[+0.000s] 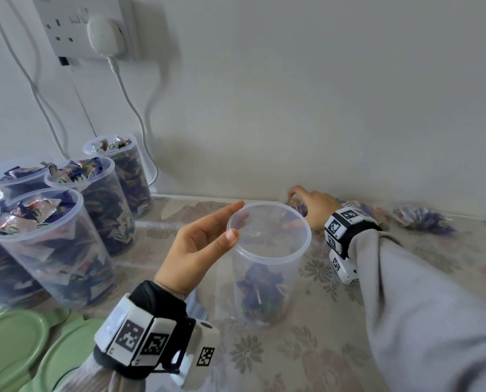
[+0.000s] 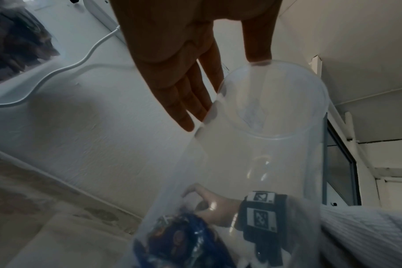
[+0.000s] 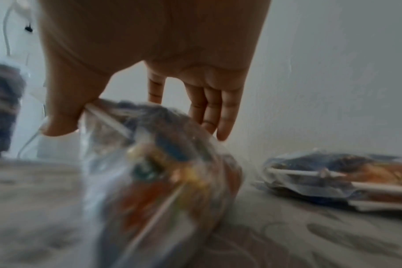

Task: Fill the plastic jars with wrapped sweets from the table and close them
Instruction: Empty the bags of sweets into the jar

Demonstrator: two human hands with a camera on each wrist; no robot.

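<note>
A clear plastic jar (image 1: 298,258) stands upright on the floral tablecloth, with a few blue-wrapped sweets (image 1: 260,290) at its bottom. My left hand (image 1: 233,222) steadies it at the rim. The thumb tip rests on the near edge and the straight fingers (image 2: 184,108) lie against the outer wall. My right hand (image 1: 312,205) reaches behind the jar to the wall and grips a clear bag of wrapped sweets (image 3: 163,172), thumb on its top corner, fingers behind it. That bag is blurred in the right wrist view.
Several open jars (image 1: 46,241) heaped with sweets stand at the left. Green lids (image 1: 12,346) lie at the front left. A second bag of sweets (image 1: 422,219) lies by the wall at the right. A wall socket (image 1: 80,26) with white cables hangs above the jars.
</note>
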